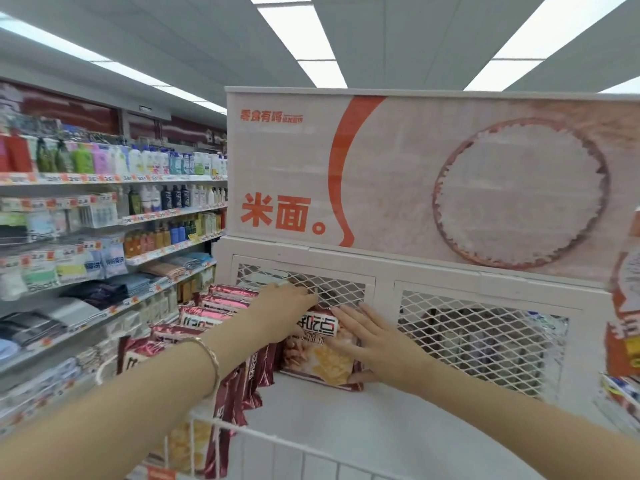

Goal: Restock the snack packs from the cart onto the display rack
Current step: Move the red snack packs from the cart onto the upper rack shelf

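Note:
A dark red snack pack (320, 355) printed with crackers stands upright on the white display rack shelf (346, 420), leaning toward the mesh back panel (346, 289). My right hand (370, 341) presses flat on the pack's front, fingers straight, thumb under its lower right corner. My left hand (287, 310), with a bracelet on the wrist, rests over the pack's upper left edge; I cannot see its fingertips. A row of matching packs (214, 317) stands upright to the left.
A white wire rim (277, 441) fronts the shelf. A sign board (415, 174) with a rice picture tops the rack. Aisle shelves (104, 209) of bottles and cloths run along the left. More packs (623, 327) hang at the right edge.

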Demonstrator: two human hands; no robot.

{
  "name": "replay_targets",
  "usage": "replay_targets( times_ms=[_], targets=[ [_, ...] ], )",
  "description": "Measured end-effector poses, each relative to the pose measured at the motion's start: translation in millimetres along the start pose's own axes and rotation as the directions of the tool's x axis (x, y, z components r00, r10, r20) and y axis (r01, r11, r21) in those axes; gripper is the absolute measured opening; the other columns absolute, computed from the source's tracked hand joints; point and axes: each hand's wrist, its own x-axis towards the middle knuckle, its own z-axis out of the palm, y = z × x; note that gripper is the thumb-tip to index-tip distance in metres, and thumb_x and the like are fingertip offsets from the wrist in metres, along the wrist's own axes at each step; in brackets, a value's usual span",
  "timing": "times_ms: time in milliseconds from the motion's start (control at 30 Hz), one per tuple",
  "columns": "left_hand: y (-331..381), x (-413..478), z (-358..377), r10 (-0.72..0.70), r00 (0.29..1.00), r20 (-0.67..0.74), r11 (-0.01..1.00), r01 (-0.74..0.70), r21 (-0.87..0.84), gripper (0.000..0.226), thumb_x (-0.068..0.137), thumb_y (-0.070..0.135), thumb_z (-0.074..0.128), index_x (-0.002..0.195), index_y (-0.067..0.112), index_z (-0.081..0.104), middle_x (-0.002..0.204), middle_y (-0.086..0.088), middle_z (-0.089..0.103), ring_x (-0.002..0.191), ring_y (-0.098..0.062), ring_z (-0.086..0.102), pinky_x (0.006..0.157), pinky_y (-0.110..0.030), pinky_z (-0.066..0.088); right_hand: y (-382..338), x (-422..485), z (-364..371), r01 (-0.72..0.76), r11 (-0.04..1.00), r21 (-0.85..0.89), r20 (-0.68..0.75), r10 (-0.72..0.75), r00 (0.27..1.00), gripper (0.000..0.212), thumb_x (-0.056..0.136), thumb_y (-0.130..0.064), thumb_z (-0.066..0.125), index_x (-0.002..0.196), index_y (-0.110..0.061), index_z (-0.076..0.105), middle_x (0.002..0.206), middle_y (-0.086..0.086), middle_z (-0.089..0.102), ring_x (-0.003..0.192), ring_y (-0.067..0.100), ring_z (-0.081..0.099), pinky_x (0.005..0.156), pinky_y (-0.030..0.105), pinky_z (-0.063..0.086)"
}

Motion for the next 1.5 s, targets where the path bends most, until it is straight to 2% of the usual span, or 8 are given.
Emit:
replay_targets(
  times_ms=[167,300,500,733,933,1067,1300,1500],
  targets=[
    [-10,-13,-17,-0.023,0.998,0.062,0.985,0.034,-0.168,0.063,0.088,0.053,0.066,0.142,0.027,0.044,0.137,0.002,0.055,0.124,-0.021,0.052,0.104,-0.042,0.044,-2,-3,-28,-0.051,0.991,0.125,-0.031,0.055,0.998,0.067,0.094,-0.066,0.046,0.151,-0.035,0.034,0.166,0.016,0.012,0.153,0.033,0.014,0.121,0.052,0.012],
    [-36,-60,-40,-0.161,0.987,0.026,0.863,0.153,-0.482,0.05,0.095,0.043,0.061,0.139,0.023,0.05,0.141,0.001,0.055,0.125,-0.019,0.054,0.105,-0.035,0.045,-11,10,-81,-0.002,0.965,0.264,-0.306,0.086,0.948,0.044,0.08,-0.011,0.077,0.121,-0.011,0.061,0.126,0.016,0.065,0.107,0.031,0.067,0.083,0.044,0.059],
    [-96,-172,-41,-0.358,0.934,0.009,0.84,0.326,-0.434,0.029,0.097,0.04,0.059,0.121,0.025,0.062,0.119,0.005,0.062,0.092,-0.014,0.06,0.079,-0.032,0.052,-81,91,-156,-0.052,0.913,0.405,-0.369,0.215,0.904,0.021,0.087,-0.007,0.065,0.107,-0.003,0.07,0.103,0.013,0.071,0.091,0.032,0.068,0.077,0.045,0.059],
    [-161,-368,4,-0.537,0.823,0.186,0.737,0.565,-0.371,0.026,0.098,0.032,0.056,0.121,0.022,0.062,0.12,-0.001,0.061,0.102,-0.023,0.059,0.09,-0.042,0.052,-239,196,-185,0.085,0.906,0.415,-0.424,0.11,0.899,0.018,0.082,-0.007,0.065,0.099,-0.003,0.069,0.103,0.015,0.069,0.094,0.034,0.065,0.079,0.043,0.054],
    [-163,-553,99,-0.565,0.647,0.512,0.578,0.753,-0.313,0.026,0.097,0.031,0.058,0.121,0.021,0.063,0.124,0.0,0.062,0.107,-0.021,0.059,0.085,-0.031,0.047,-435,237,-146,0.157,0.749,0.644,-0.223,-0.013,0.975,0.024,0.078,-0.01,0.056,0.096,-0.006,0.071,0.098,0.013,0.069,0.088,0.037,0.066,0.069,0.044,0.055],
    [-143,-639,155,-0.576,0.508,0.64,0.437,0.854,-0.284,0.025,0.098,0.03,0.056,0.12,0.021,0.065,0.124,-0.001,0.064,0.107,-0.02,0.061,0.088,-0.035,0.051,-554,237,-125,0.091,0.641,0.762,0.042,-0.19,0.981,0.032,0.088,-0.012,0.054,0.116,-0.01,0.069,0.117,0.01,0.065,0.11,0.035,0.059,0.09,0.048,0.05],
    [-98,-728,238,-0.503,0.279,0.818,0.268,0.95,-0.159,0.025,0.096,0.023,0.057,0.116,0.013,0.067,0.119,-0.005,0.067,0.102,-0.026,0.063,0.091,-0.04,0.054,-693,204,-79,-0.078,0.57,0.818,0.394,-0.456,0.798,0.04,0.093,-0.01,0.049,0.131,-0.01,0.058,0.13,0.012,0.058,0.114,0.033,0.059,0.095,0.041,0.05],
    [-71,-771,314,-0.459,0.159,0.874,0.15,0.984,-0.101,0.019,0.095,0.019,0.057,0.111,0.01,0.061,0.108,-0.006,0.063,0.092,-0.023,0.061,0.077,-0.034,0.051,-750,168,-19,-0.219,0.639,0.737,0.585,-0.443,0.679,0.027,0.098,-0.021,0.052,0.12,-0.007,0.059,0.118,0.011,0.064,0.105,0.027,0.063,0.092,0.039,0.054]
  ],
)
